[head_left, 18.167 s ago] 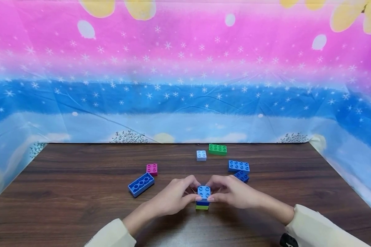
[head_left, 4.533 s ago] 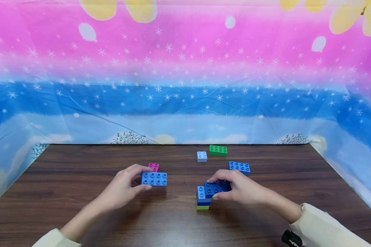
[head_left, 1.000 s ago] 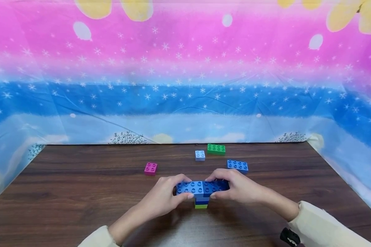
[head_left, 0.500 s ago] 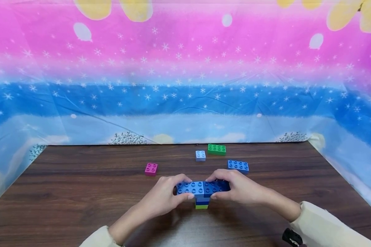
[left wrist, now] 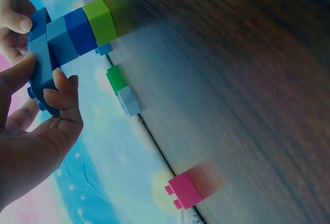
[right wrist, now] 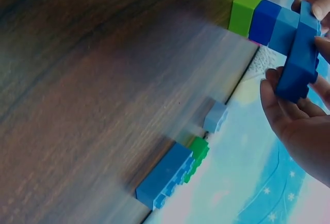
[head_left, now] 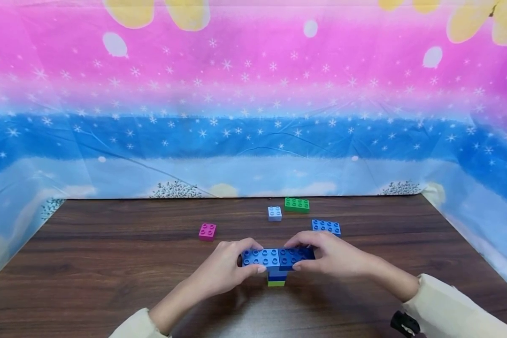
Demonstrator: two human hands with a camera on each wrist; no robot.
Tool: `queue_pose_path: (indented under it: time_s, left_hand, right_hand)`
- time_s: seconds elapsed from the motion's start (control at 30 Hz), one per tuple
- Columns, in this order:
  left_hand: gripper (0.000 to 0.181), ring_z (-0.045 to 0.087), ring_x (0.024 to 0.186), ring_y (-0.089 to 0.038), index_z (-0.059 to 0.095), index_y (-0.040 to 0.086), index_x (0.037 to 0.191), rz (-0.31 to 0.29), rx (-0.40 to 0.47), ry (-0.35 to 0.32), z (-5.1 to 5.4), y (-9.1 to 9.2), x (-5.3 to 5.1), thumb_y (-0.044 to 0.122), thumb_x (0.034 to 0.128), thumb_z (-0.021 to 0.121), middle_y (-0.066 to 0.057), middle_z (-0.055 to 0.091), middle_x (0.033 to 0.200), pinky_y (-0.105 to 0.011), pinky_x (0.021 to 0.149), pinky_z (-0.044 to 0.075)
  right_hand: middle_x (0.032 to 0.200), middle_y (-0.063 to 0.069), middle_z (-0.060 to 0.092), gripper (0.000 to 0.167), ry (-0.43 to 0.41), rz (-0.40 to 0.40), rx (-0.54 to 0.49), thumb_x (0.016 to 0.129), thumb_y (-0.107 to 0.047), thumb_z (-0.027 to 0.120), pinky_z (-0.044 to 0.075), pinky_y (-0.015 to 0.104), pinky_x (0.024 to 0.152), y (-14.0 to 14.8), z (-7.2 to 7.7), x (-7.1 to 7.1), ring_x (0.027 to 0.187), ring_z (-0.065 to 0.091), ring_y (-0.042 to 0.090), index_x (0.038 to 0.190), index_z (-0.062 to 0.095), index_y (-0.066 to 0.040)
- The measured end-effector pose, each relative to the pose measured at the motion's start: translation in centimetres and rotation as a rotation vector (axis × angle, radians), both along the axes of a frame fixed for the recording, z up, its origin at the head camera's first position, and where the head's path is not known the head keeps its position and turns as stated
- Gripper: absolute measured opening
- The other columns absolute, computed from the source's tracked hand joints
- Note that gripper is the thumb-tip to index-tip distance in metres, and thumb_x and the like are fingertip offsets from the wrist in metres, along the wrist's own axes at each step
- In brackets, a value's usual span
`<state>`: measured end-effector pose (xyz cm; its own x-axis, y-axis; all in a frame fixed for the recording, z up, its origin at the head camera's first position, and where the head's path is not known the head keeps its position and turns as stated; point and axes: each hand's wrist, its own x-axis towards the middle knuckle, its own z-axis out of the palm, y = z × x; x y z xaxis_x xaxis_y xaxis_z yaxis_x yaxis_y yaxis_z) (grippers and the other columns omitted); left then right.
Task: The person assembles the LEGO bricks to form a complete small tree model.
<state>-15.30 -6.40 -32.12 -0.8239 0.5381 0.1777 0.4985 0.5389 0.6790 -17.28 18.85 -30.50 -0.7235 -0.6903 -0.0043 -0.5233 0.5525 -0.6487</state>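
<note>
A small tower of building bricks stands upright on the table, with a lime brick (head_left: pixel 276 283) at the bottom, a dark blue brick (right wrist: pixel 265 21) above it and a lighter blue brick (left wrist: pixel 62 41) third. Two long bricks lie end to end across its top. My left hand (head_left: pixel 219 266) pinches the medium blue long brick (head_left: pixel 260 257) by its outer part. The dark blue long brick (head_left: pixel 290 258) is between the thumb and fingers of my right hand (head_left: pixel 344 257), which covers its outer end. Both long bricks overhang the tower sideways.
On the wooden table (head_left: pixel 110 281) lie a pink brick (head_left: pixel 207 232) at left, a pale blue brick (head_left: pixel 274 213) and a green brick (head_left: pixel 296 204) at the back, and another blue brick (head_left: pixel 326 227) behind my right hand. A patterned cloth (head_left: pixel 253 141) hangs behind the table.
Since the earliest frame, both long bricks have come from the table onto the tower. The medium blue one joined the dark one from the left. Lately my right hand has slid slightly outward.
</note>
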Motion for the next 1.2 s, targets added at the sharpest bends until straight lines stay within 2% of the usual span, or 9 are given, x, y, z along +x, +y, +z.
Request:
queue_pose_path:
  time_s: [0.27,0.47,0.67,0.87,1.0,1.2]
  left_hand:
    - [0.027,0.053,0.067,-0.008,0.061,0.008,0.104,0.008,-0.002,0.012,0.0,0.1,0.0,0.024,0.0836,0.067,0.001,0.062,0.081,-0.022,0.058,0.044]
    - [0.029,0.054,0.068,-0.008,0.061,0.007,0.105,0.005,0.003,0.003,0.1,0.2,0.1,0.025,0.0832,0.068,0.001,0.062,0.082,-0.022,0.058,0.044]
    - [0.029,0.054,0.068,-0.008,0.061,0.007,0.105,0.005,0.003,0.006,0.0,0.1,0.0,0.025,0.0831,0.068,0.001,0.063,0.081,-0.022,0.058,0.044]
    - [0.03,0.053,0.068,-0.008,0.061,0.007,0.106,0.005,0.002,-0.005,0.1,0.1,0.0,0.025,0.0833,0.068,0.001,0.062,0.081,-0.022,0.058,0.044]
    - [0.03,0.053,0.068,-0.008,0.061,0.008,0.106,0.004,0.001,-0.015,0.1,0.2,0.0,0.026,0.0834,0.067,0.001,0.062,0.081,-0.022,0.057,0.044]
    - [0.029,0.053,0.067,-0.009,0.061,0.007,0.106,0.007,0.001,-0.021,0.2,0.1,0.0,0.025,0.0834,0.067,0.002,0.061,0.079,-0.022,0.057,0.043]
  right_hand:
    - [0.11,-0.006,0.058,0.031,-0.027,-0.003,0.0,0.088,-0.029,0.061,0.047,0.031,0.083,1.0,0.6,-0.3,0.1,0.054,0.012,0.116,0.057,-0.017]
    - [0.109,0.005,0.06,0.03,0.017,0.013,-0.029,0.089,-0.025,0.061,0.048,0.032,0.082,1.9,1.0,-0.9,0.097,0.057,0.016,0.116,0.056,-0.012]
    - [0.105,-0.004,0.061,0.035,0.07,-0.05,0.014,0.088,-0.03,0.062,0.047,0.032,0.08,3.1,1.1,-1.9,0.097,0.056,0.019,0.117,0.056,-0.012]
    - [0.105,0.002,0.06,0.032,0.095,-0.114,0.046,0.088,-0.027,0.063,0.047,0.032,0.077,4.6,0.6,-3.2,0.096,0.055,0.024,0.115,0.057,-0.011]
    - [0.109,0.009,0.059,0.034,0.113,-0.153,0.057,0.087,-0.022,0.064,0.047,0.039,0.079,5.5,0.0,-3.9,0.097,0.054,0.026,0.116,0.057,-0.006]
    - [0.119,0.011,0.056,0.041,0.121,-0.195,0.058,0.085,-0.02,0.066,0.043,0.046,0.086,6.3,-1.2,-5.0,0.107,0.052,0.029,0.121,0.053,-0.004]
